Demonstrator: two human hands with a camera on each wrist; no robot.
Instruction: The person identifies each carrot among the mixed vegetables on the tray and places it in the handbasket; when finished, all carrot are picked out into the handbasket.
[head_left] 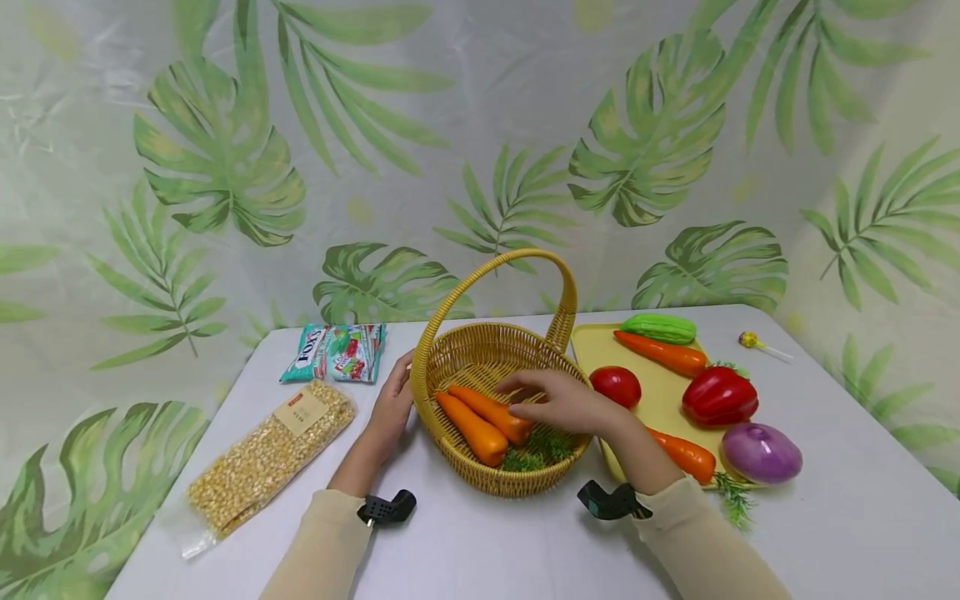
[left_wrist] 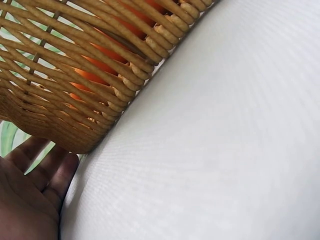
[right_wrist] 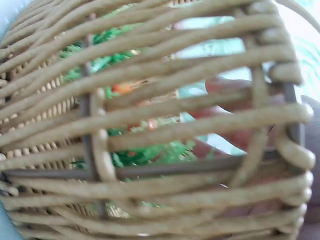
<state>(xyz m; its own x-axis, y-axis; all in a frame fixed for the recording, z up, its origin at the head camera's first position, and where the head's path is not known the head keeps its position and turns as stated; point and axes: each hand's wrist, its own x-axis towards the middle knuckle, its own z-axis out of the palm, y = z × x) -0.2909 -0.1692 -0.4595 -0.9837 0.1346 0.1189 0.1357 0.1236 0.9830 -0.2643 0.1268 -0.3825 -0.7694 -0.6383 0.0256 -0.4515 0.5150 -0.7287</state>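
Observation:
A wicker basket (head_left: 480, 477) with a tall arched handle stands at the middle of the table. Inside it lie two orange carrots (head_left: 471, 429), side by side, with their green leafy tops toward me. My left hand (head_left: 392, 410) rests against the basket's left outer side, fingers extended; the left wrist view has its fingers (left_wrist: 62, 172) at the woven wall. Over the basket's right rim reaches my right hand (head_left: 558, 400), its fingers loosely bent above the carrots and nothing between them. Through the weave, the right wrist view shows green carrot leaves (right_wrist: 150, 152) and part of that hand.
On the right, a yellow tray (head_left: 660, 392) bears a green gourd (head_left: 660, 328), carrots (head_left: 686, 454), a tomato (head_left: 617, 387), a red pepper (head_left: 720, 396) and a purple onion (head_left: 761, 453). A lollipop (head_left: 761, 344) lies beyond. Left are a candy bag (head_left: 333, 353) and a corn kernel pack (head_left: 270, 454).

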